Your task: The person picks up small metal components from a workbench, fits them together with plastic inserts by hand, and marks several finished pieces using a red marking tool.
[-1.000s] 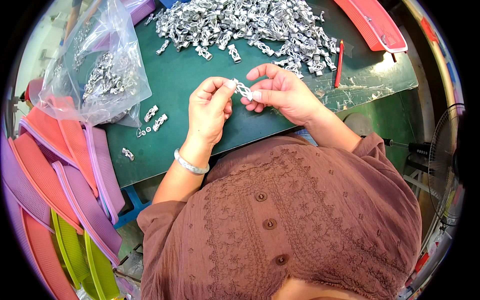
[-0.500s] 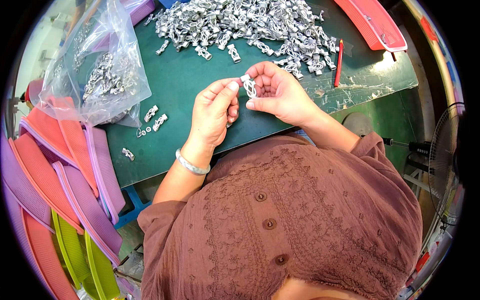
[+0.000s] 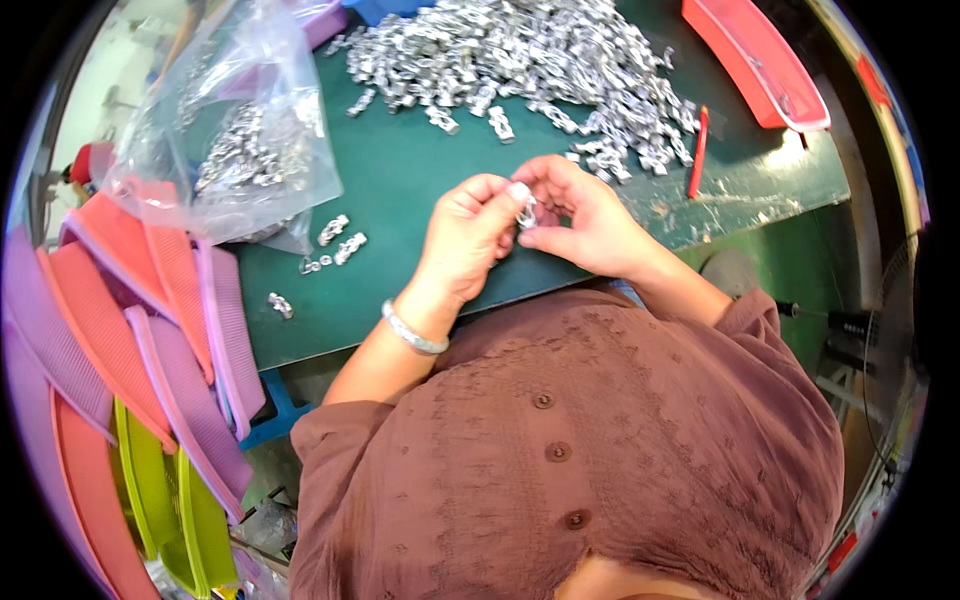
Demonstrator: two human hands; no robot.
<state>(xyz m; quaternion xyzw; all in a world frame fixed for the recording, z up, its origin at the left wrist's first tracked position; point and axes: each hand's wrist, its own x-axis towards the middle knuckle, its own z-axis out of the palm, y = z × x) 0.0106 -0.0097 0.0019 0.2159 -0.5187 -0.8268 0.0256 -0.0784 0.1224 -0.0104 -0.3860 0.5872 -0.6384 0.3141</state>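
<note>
Pinched together, the thumb and forefinger of the left hand [image 3: 468, 225] met one end of a small silvery piece [image 3: 527, 212], while the right hand [image 3: 582, 218] curled loosely around its other side, thumb and fingers slightly parted. It sat between both hands above the green table [image 3: 400, 170]. Only this one was in hand; a large heap [image 3: 500, 55] lay beyond, untouched, and whether any were finished could not be told. The pieces looked like metal, with open, twisted loops. Left of the hands, a clear, crinkled plastic bag [image 3: 322, 178] held more shiny bits.
</note>
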